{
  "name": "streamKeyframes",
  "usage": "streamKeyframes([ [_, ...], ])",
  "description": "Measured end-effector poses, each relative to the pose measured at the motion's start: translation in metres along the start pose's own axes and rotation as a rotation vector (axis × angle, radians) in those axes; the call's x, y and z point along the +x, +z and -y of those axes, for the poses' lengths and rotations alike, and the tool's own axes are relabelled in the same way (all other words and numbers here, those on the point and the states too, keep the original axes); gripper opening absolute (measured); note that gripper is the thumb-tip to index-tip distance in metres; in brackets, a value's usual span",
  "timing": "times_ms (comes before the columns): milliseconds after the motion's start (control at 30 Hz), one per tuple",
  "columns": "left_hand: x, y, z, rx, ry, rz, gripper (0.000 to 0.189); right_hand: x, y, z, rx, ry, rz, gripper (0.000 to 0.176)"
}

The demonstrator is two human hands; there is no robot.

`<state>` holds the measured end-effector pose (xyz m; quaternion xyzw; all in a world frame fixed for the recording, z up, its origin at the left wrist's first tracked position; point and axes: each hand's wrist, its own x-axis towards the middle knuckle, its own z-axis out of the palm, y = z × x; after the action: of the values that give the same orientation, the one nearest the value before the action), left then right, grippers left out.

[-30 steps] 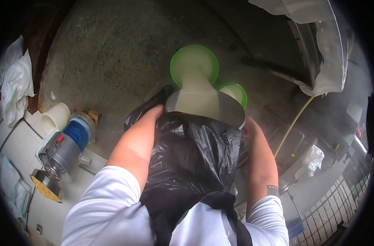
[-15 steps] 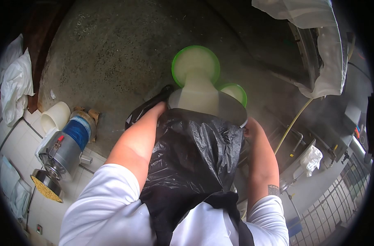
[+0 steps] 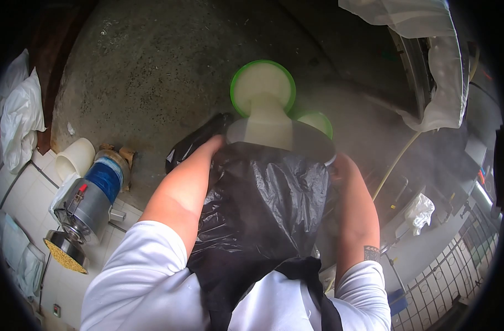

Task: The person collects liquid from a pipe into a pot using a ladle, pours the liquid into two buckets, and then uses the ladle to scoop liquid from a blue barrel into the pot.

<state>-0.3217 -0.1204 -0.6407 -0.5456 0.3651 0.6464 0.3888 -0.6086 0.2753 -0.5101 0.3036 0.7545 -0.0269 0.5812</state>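
Note:
A large metal pot is tilted forward at the front of my black plastic apron. Pale creamy liquid runs from its rim into a round green-rimmed container on the floor. A second green-rimmed container, also with pale liquid, is partly hidden behind the pot at the right. My left hand is at the pot's left side and my right hand at its right side, both closed on it, with the fingers mostly hidden.
Left are a grey machine with a blue band, a white bucket, a metal bowl of yellow grains and white bags. Right are hanging white cloth, a yellowish hose and a metal grid. Steam drifts at the right.
The pale stream over the pot's rim has become narrower. Steam has thickened at the right. The black plastic by my left arm has shifted slightly, while both hands stay at the pot.

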Motion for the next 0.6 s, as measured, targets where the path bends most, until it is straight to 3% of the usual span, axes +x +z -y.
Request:
streamKeyframes([
  [67, -0.005, 0.0, -0.002, 0.088, 0.043, -0.047, 0.042, 0.0, -0.001, 0.002, 0.069, 0.069, 0.001, 0.057],
  [267, -0.015, -0.002, -0.007, 0.412, 0.185, -0.175, 0.037, -0.006, 0.003, 0.004, 0.004, 0.001, 0.003, 0.058],
  [300, 0.016, -0.006, 0.008, 0.413, 0.186, -0.175, 0.037, 0.003, 0.003, -0.001, 0.027, 0.008, 0.029, 0.058],
  [367, 0.101, -0.02, 0.05, 0.635, 0.421, -0.083, 0.032, 0.004, 0.006, -0.003, 0.05, 0.015, 0.055, 0.058],
  [500, 0.024, -0.013, 0.018, 0.747, 0.546, -0.124, 0.036, -0.015, 0.023, -0.007, 0.055, -0.177, 0.1, 0.048],
  [567, 0.001, -0.008, 0.004, 0.637, 0.355, -0.148, 0.041, -0.017, 0.033, -0.01, 0.052, -0.233, 0.135, 0.047],
  [600, -0.013, -0.004, -0.003, 0.648, 0.355, -0.15, 0.041, -0.017, 0.038, -0.013, 0.052, -0.251, 0.15, 0.046],
])
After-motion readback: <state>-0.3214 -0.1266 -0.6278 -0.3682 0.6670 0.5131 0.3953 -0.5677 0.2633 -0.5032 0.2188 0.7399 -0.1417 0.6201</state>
